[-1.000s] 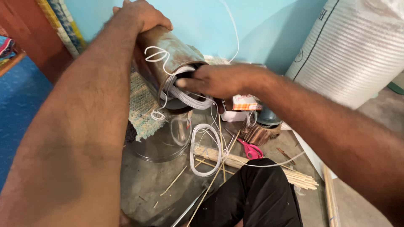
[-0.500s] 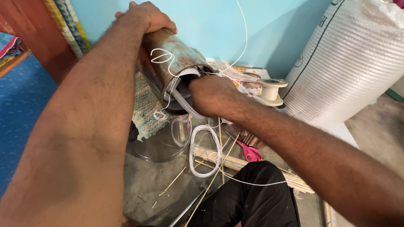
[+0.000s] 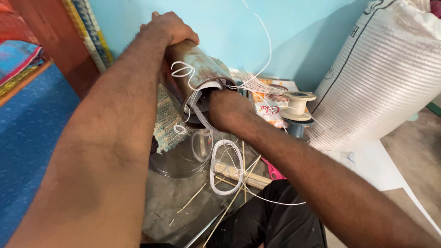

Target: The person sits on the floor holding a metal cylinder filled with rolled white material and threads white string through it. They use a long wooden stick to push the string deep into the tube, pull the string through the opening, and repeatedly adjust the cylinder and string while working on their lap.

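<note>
Metal tube (image 3: 190,69) gripped at far end by left hand (image 3: 167,30); right hand (image 3: 227,110) fingers hidden inside mouth.

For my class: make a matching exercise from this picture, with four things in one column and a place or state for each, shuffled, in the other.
Things:
1. metal tube
2. right hand
3. white cord loop
4. empty spool

Places or states:
A. lying on the floor
B. standing beside the big white sack
C. gripped at its far end by the left hand
D. pushed into the tube's mouth

Pairs: 1-C, 2-D, 3-A, 4-B
</note>
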`<control>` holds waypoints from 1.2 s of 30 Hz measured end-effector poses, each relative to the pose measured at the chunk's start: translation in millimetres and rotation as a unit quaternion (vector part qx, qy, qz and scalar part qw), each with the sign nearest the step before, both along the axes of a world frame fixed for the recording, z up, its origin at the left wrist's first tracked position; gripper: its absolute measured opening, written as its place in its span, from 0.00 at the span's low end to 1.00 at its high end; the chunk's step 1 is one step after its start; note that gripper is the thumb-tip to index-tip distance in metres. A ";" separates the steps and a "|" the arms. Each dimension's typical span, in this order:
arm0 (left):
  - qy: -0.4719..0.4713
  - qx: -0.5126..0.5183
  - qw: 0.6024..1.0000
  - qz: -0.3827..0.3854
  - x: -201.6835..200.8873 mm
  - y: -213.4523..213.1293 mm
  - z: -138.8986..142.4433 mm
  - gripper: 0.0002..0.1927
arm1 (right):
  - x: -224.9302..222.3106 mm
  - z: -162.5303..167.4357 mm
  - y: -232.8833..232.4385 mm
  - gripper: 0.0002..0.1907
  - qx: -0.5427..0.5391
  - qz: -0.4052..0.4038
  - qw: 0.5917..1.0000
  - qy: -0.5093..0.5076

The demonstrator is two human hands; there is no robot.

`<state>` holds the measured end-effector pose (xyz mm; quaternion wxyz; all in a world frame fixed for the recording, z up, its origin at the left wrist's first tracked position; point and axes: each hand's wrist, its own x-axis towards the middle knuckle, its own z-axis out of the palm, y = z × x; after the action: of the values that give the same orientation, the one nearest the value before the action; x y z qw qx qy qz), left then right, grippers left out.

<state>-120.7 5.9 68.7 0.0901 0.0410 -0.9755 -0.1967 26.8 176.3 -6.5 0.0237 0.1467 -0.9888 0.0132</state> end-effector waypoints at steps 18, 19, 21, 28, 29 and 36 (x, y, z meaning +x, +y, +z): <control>-0.017 0.019 1.000 0.004 5.0 2.9 4.0 0.40 | -1.3 18.0 -6.1 0.23 0.114 0.018 0.991 -0.071; -0.016 0.013 1.000 0.006 5.5 2.8 2.6 0.40 | -4.2 13.6 -8.9 0.22 0.138 0.018 0.987 -0.076; -0.008 0.004 1.000 0.005 7.9 3.7 2.4 0.41 | -8.7 6.2 -11.1 0.22 0.130 0.035 0.990 -0.049; -0.004 0.001 1.000 -0.003 12.7 1.9 6.9 0.38 | 10.5 23.1 2.9 0.20 -0.002 -0.013 0.998 -0.060; -0.007 -0.003 1.000 -0.004 11.4 1.1 5.5 0.37 | 21.5 26.3 11.1 0.19 -0.049 0.014 0.998 -0.035; 0.039 -0.044 0.998 -0.019 1.3 -7.2 -7.5 0.30 | 62.8 9.6 62.1 0.36 -0.018 0.221 0.962 0.162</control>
<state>-119.4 -1.3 61.2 0.1256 0.0105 -0.9796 -0.1564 89.5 238.4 3.2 0.1828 0.3614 -0.9142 0.0122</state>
